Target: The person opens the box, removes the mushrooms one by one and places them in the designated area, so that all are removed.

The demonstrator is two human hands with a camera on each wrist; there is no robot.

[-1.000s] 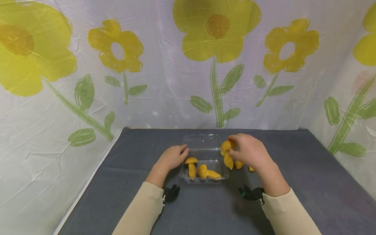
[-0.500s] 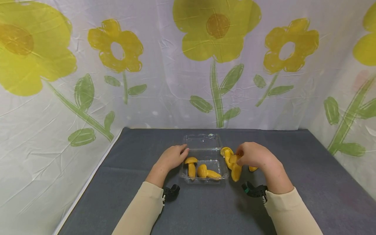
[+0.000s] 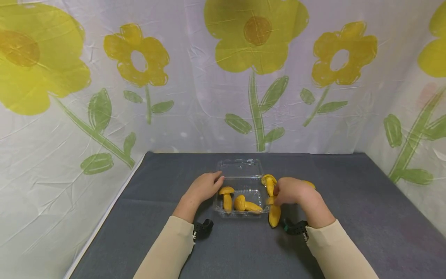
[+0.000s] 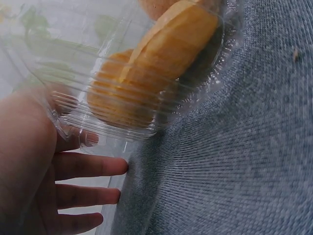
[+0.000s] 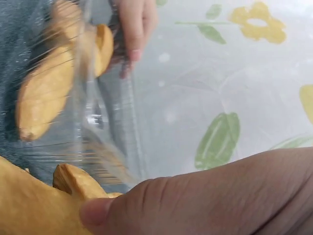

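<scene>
A yellow mushroom [image 3: 274, 216] is pinched in my right hand [image 3: 294, 190], just off the right side of a clear plastic clamshell box [image 3: 244, 213]. In the right wrist view the thumb presses on this mushroom [image 5: 34, 205]. The box lies with its lid [image 3: 240, 167] folded back. Inside are an upright-pointing mushroom [image 3: 227, 199] at the left and one lying sideways [image 3: 249, 205]. My left hand [image 3: 203, 189] touches the box's left edge near the hinge, its fingers straight in the left wrist view, thumb and index partly behind the plastic.
One more mushroom [image 3: 269, 184] lies against the box's right side, beyond the right hand. Part of another mushroom [image 3: 309, 184] shows past the right wrist. A dark grey cloth [image 3: 167, 166] covers the table, and a flower-printed curtain [image 3: 195, 97] hangs behind.
My right hand has let go of one mushroom by the box, picked up another, and brought it leftward to the box's side. My left hand stays put.
</scene>
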